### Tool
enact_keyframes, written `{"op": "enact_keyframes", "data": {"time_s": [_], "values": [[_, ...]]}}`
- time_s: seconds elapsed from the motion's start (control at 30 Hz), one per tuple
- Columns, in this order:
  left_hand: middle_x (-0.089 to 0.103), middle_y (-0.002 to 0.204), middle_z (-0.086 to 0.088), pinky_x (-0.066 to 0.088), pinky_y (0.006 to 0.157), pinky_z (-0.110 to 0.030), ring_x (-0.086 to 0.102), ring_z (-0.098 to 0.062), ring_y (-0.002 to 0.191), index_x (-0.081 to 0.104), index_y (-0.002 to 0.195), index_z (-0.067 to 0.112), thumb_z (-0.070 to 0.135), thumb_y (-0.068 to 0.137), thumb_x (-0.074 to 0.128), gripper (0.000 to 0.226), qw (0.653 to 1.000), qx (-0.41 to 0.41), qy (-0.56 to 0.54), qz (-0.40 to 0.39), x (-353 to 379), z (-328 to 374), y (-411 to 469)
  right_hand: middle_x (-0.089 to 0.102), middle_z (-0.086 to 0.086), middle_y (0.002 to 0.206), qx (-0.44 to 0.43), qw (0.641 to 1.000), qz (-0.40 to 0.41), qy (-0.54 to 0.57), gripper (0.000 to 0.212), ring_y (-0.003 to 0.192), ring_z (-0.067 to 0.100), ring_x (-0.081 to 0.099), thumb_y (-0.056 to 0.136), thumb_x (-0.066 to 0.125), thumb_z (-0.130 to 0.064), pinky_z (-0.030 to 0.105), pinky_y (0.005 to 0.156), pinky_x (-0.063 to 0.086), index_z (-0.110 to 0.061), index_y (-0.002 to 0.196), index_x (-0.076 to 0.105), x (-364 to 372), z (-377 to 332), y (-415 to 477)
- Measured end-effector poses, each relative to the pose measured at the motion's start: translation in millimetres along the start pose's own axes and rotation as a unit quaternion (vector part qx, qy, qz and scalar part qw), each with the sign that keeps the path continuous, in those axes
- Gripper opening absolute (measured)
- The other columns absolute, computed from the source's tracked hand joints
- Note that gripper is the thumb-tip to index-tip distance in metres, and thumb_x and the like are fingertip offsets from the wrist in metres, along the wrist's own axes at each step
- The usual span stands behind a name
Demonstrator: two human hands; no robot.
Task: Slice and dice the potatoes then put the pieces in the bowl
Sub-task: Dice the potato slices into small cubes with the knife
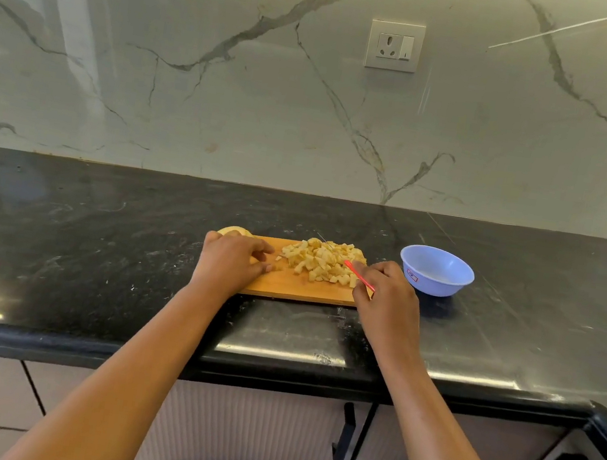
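**Two hands at the cutting board: surface, materials, orientation**

1. Surface and room. The counter (97,240) is polished black stone with pale flecks and a rounded front edge. Behind it stands a white marble wall (195,97) with grey veins, carrying a socket plate (395,46). Below the edge are ribbed cabinet doors (245,436) with black handles.

2. Materials and shapes. The cutting board (297,289) is a flat rectangle of orange-brown wood. The potato pieces (323,260) are small, pale yellow cubes heaped on the board between the two hands. A whole potato (233,231), rounded and tan, lies just beyond the left hand. The bowl (438,286) is round, light blue plastic with a small label, and stands upright on the counter just right of the right hand.

3. Orientation. The board's long axis runs left to right, parallel to the counter edge. The knife (357,273) runs diagonally: its red handle sits in the right hand and its thin blade points away and leftward over the heap.

4. Hand state. The right hand (386,292) is curled around the knife handle. The left hand (229,262) rests on the board's left end with its fingers bent. Whether it holds a piece cannot be told.
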State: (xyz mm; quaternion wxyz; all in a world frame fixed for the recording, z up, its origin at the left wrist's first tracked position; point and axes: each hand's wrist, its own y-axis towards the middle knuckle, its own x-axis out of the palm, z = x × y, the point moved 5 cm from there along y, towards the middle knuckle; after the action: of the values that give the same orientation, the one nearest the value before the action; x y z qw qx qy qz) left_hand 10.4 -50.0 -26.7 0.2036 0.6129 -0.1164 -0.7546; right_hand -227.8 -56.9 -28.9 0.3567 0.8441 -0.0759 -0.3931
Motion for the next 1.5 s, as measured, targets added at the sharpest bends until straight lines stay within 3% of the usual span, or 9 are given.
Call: {"op": "enact_keyframes", "data": {"time_s": [0.3, 0.53, 0.63, 0.87, 1.03, 1.23, 1.37, 1.5], "values": [[0.069, 0.107, 0.012, 0.034, 0.095, -0.032, 0.057, -0.010, 0.106, 0.065, 0.113, 0.033, 0.040, 0.095, 0.053, 0.023, 0.998, 0.040, 0.038, -0.002, 8, 26, 24, 0.055, -0.005, 0.094, 0.014, 1.000, -0.023, -0.008, 0.035, 0.079, 0.005, 0.049, 0.090, 0.061, -0.013, 0.016, 0.065, 0.033, -0.024, 0.122, 0.064, 4, 3, 4], [0.069, 0.106, 0.017, 0.028, 0.098, -0.032, 0.059, -0.005, 0.107, 0.065, 0.113, 0.038, 0.041, 0.093, 0.056, 0.023, 0.998, -0.013, -0.053, 0.044, -2, 1, 7, 0.057, -0.005, 0.094, 0.030, 1.000, -0.004, 0.009, 0.034, 0.080, 0.007, 0.050, 0.089, 0.062, -0.012, 0.008, 0.061, 0.030, -0.025, 0.120, 0.065, 1, 7, 3], [0.068, 0.107, 0.018, 0.027, 0.097, -0.033, 0.055, -0.006, 0.110, 0.065, 0.111, 0.040, 0.049, 0.088, 0.060, 0.026, 1.000, -0.009, -0.026, -0.003, 1, 0, 4, 0.059, -0.004, 0.096, 0.030, 0.999, -0.008, 0.008, 0.034, 0.080, 0.007, 0.050, 0.089, 0.062, -0.012, 0.006, 0.060, 0.030, -0.025, 0.121, 0.065, 3, 7, 4], [0.067, 0.102, 0.009, 0.029, 0.090, -0.030, 0.055, -0.011, 0.099, 0.067, 0.108, 0.037, 0.048, 0.093, 0.053, 0.024, 0.997, 0.053, 0.060, -0.014, 5, 37, 16, 0.060, -0.001, 0.100, 0.040, 0.999, -0.012, 0.009, 0.034, 0.082, 0.006, 0.050, 0.089, 0.062, -0.012, 0.009, 0.060, 0.030, -0.022, 0.121, 0.064, 3, 8, 5], [0.068, 0.097, 0.013, 0.028, 0.093, -0.031, 0.055, -0.009, 0.099, 0.068, 0.104, 0.037, 0.050, 0.090, 0.056, 0.022, 0.998, 0.020, 0.022, 0.060, -4, 18, 2, 0.059, -0.003, 0.098, 0.041, 0.999, -0.005, 0.015, 0.034, 0.082, 0.005, 0.050, 0.089, 0.062, -0.012, 0.007, 0.061, 0.030, -0.023, 0.121, 0.064, 1, 8, 3], [0.065, 0.104, 0.005, 0.030, 0.093, -0.030, 0.054, -0.012, 0.102, 0.068, 0.107, 0.038, 0.052, 0.090, 0.053, 0.027, 0.996, 0.067, 0.051, -0.005, 7, 40, 5, 0.060, -0.001, 0.100, 0.044, 0.999, -0.012, 0.010, 0.033, 0.083, 0.007, 0.052, 0.089, 0.062, -0.013, 0.017, 0.067, 0.036, -0.021, 0.121, 0.064, 2, 9, 3], [0.064, 0.104, 0.003, 0.030, 0.092, -0.030, 0.054, -0.012, 0.102, 0.068, 0.107, 0.037, 0.054, 0.091, 0.052, 0.028, 0.995, 0.070, 0.065, 0.023, 3, 43, 1, 0.060, -0.002, 0.100, 0.049, 0.999, -0.015, -0.001, 0.034, 0.083, 0.006, 0.050, 0.089, 0.061, -0.013, 0.018, 0.067, 0.034, -0.024, 0.121, 0.065, 3, 10, 4], [0.068, 0.099, 0.008, 0.032, 0.092, -0.034, 0.055, -0.012, 0.104, 0.070, 0.102, 0.036, 0.045, 0.088, 0.061, 0.019, 0.993, 0.006, -0.023, 0.116, -23, 8, -21, 0.059, -0.002, 0.097, 0.039, 0.999, -0.013, -0.012, 0.034, 0.081, 0.008, 0.051, 0.089, 0.062, -0.013, 0.020, 0.066, 0.034, -0.024, 0.121, 0.065, 1, 6, 2]]}}
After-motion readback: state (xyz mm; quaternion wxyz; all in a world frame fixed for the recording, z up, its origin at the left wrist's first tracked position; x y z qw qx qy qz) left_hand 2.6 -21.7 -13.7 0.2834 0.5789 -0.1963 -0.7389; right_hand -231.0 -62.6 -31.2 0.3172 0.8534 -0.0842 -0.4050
